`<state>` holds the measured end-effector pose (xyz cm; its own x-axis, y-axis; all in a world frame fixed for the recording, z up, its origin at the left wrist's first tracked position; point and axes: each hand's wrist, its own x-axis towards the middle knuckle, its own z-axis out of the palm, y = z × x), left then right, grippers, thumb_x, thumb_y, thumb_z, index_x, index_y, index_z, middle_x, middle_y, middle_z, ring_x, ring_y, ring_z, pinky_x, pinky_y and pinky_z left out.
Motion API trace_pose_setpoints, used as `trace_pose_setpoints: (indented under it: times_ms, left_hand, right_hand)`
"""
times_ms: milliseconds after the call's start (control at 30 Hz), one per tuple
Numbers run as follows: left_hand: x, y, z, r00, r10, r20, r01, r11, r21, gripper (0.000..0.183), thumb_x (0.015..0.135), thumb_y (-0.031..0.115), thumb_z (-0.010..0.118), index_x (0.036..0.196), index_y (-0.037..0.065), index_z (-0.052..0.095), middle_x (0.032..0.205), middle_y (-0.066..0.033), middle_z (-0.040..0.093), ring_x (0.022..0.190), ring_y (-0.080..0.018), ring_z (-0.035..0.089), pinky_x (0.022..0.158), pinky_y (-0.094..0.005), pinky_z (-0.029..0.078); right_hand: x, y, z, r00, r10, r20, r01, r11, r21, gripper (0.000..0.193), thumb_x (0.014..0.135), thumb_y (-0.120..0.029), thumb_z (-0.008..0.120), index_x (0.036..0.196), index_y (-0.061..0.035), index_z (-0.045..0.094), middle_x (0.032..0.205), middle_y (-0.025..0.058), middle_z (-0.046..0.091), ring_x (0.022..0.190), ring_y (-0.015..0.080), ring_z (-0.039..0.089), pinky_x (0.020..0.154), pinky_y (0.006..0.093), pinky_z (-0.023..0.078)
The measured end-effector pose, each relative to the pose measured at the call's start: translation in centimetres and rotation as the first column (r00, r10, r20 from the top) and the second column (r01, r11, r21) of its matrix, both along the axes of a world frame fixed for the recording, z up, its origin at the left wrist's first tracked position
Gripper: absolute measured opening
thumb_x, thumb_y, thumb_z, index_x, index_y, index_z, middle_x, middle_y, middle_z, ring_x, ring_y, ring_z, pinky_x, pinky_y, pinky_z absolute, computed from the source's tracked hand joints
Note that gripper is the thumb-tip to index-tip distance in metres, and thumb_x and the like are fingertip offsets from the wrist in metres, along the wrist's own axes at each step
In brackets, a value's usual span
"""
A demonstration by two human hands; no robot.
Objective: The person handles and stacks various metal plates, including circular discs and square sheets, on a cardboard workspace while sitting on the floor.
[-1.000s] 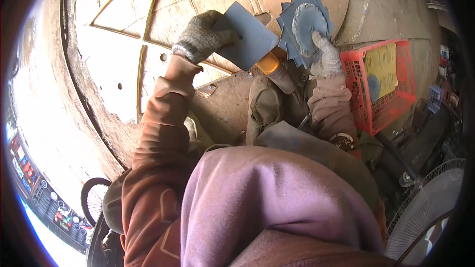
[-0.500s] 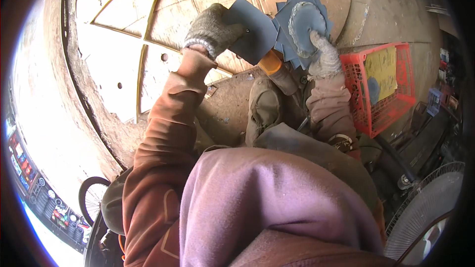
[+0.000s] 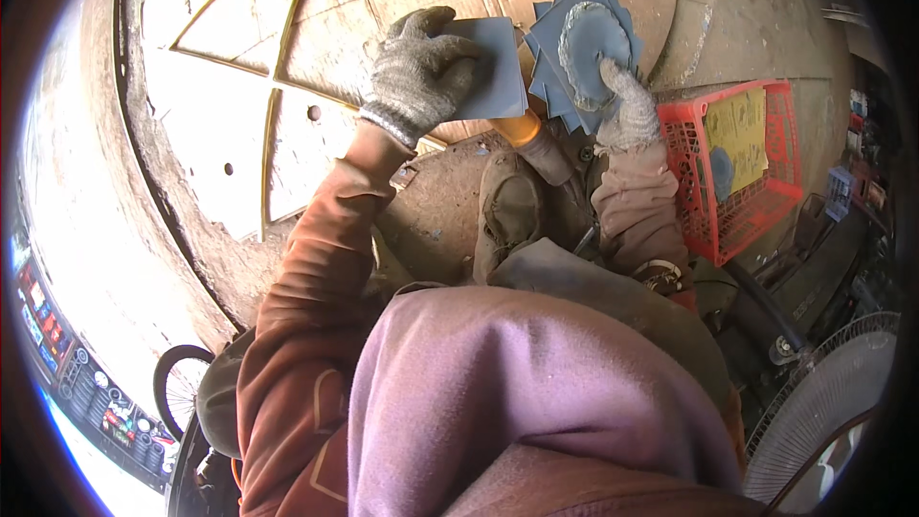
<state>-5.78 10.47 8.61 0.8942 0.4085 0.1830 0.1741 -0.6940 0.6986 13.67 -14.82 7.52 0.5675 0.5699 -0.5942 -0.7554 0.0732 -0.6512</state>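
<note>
Both my hands wear grey knitted gloves. My left hand [image 3: 416,72] grips a small stack of blue-grey square sheets [image 3: 496,67] by its left side; some of its fingers are hidden. My right hand [image 3: 629,113] holds a fanned stack of similar blue-grey squares [image 3: 549,46], its corners sticking out at many angles. On top of that fan lies a rounded blue-grey piece with a rough, pale, crumbly rim [image 3: 595,53], and my right thumb presses on it. The two stacks are close together, with a narrow gap between them.
Flattened cardboard [image 3: 335,29] with yellowish strips covers the ground at the far left. An orange-topped cylinder [image 3: 518,127] stands by my shoe [image 3: 510,201]. A red plastic crate [image 3: 708,220] holding a yellow sheet is on the right, a fan [image 3: 823,421] at lower right.
My left hand has turned its sheets from a tilted position to nearly square, and its fingers have shifted on them. The right hand and its fanned stack have hardly moved.
</note>
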Motion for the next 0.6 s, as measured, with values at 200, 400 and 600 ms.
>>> trace_pose_setpoints:
  times_ms: [200,400,600]
  left_hand:
    - [-0.1,-0.8,-1.8,0.997,0.076,-0.010,-0.077,0.991,-0.113,0.024,0.078,0.024,0.079,0.101,0.025,0.082,0.135,-0.0176,0.063,0.126,-0.0395,0.058,0.108,-0.0489,0.047]
    - [-0.7,-1.3,-4.4,0.981,0.163,0.103,-0.146,0.977,-0.158,0.034,0.073,0.017,0.083,0.105,0.029,0.081,0.141,-0.0195,0.058,0.130,-0.0406,0.055,0.110,-0.0486,0.047]
    - [-0.8,-1.6,-4.3,0.985,0.167,0.043,-0.159,0.974,-0.160,0.034,0.077,0.019,0.083,0.110,0.029,0.080,0.144,-0.0246,0.054,0.132,-0.0424,0.054,0.112,-0.0466,0.047]
  right_hand:
    - [-0.1,0.7,1.2,0.997,-0.032,-0.074,0.034,0.999,0.032,0.039,0.096,-0.010,0.072,0.133,-0.0024,0.062,0.124,0.0124,0.070,0.109,0.0269,0.071,0.090,0.0427,0.061]
    - [-0.3,1.0,1.3,0.999,-0.047,-0.021,0.047,0.999,-0.011,0.040,0.096,-0.013,0.074,0.134,-0.0039,0.063,0.123,0.0111,0.071,0.106,0.0260,0.071,0.088,0.0419,0.062]
    - [-0.3,1.5,1.5,0.999,-0.025,-0.029,0.027,0.998,0.060,0.037,0.096,-0.013,0.073,0.131,-0.0038,0.065,0.121,0.0105,0.071,0.108,0.0255,0.071,0.088,0.0403,0.062]
